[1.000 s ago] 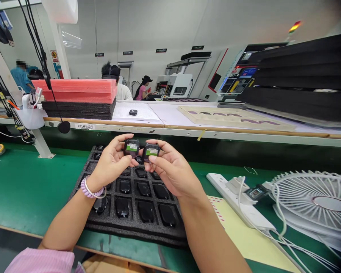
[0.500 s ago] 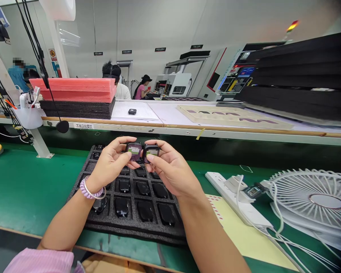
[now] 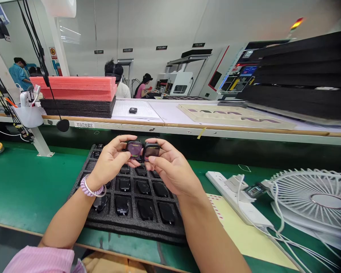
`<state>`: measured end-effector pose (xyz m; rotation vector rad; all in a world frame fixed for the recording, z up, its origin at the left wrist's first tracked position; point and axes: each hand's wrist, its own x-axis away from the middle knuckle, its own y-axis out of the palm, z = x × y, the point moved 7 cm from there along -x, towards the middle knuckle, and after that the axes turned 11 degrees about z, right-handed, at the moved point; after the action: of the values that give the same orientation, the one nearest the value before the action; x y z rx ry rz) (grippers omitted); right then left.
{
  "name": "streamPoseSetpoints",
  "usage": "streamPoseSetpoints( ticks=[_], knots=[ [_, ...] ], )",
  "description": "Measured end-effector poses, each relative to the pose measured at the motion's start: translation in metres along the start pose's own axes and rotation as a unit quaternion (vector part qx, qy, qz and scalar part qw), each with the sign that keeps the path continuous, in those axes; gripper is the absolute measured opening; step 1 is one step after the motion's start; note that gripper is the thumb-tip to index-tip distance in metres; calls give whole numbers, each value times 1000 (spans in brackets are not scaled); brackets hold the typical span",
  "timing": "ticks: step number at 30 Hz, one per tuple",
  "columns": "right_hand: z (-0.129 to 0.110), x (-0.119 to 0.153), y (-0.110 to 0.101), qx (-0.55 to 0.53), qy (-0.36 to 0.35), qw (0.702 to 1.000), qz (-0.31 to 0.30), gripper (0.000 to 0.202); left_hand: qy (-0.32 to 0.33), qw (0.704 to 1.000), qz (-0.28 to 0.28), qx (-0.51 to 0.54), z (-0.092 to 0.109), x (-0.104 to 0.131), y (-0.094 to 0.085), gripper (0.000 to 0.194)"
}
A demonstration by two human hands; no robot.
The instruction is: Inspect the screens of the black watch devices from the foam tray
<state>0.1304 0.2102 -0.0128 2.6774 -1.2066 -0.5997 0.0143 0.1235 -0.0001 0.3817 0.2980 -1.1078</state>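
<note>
Pinched by the edges, side by side

On the green surface (image 3: 31,189), a foam tray (image 3: 130,230) is set within easy reach, its black pieces (image 3: 145,209) kept apart by foam walls, presumably against scratches. Above the tray, a squarish dark piece (image 3: 134,148) is pinched in the left hand (image 3: 112,159) and a matching piece (image 3: 152,151) in the right hand (image 3: 173,167), apparently so that both glossy faces are left mostly uncovered. Beyond, a small black item (image 3: 133,110) is placed on a ruled sheet (image 3: 119,112), seemingly to be kept separate

We see a pale wall (image 3: 159,22), dark signs (image 3: 161,47), a lit signal lamp (image 3: 296,23) and a shelf (image 3: 170,115) above our green bench (image 3: 31,189)
</note>
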Motion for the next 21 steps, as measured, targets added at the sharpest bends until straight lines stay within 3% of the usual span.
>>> streamPoseSetpoints(
  ticks=[9, 15, 21],
  knots=[
    [5, -18, -1, -55, 34, 998, -19, 45, -17, 998, 53, 14, 2, -12, -10, 48],
    [-13, -70, 0, -41, 4, 997, -66, 41, -35, 997, 29, 65, 26, -57, -12, 53],
    [-42, -107, 8, -48, -57, 994, -78, 44, 20, 996, 38, 78, 41, -100, -13, 55]
  ],
)
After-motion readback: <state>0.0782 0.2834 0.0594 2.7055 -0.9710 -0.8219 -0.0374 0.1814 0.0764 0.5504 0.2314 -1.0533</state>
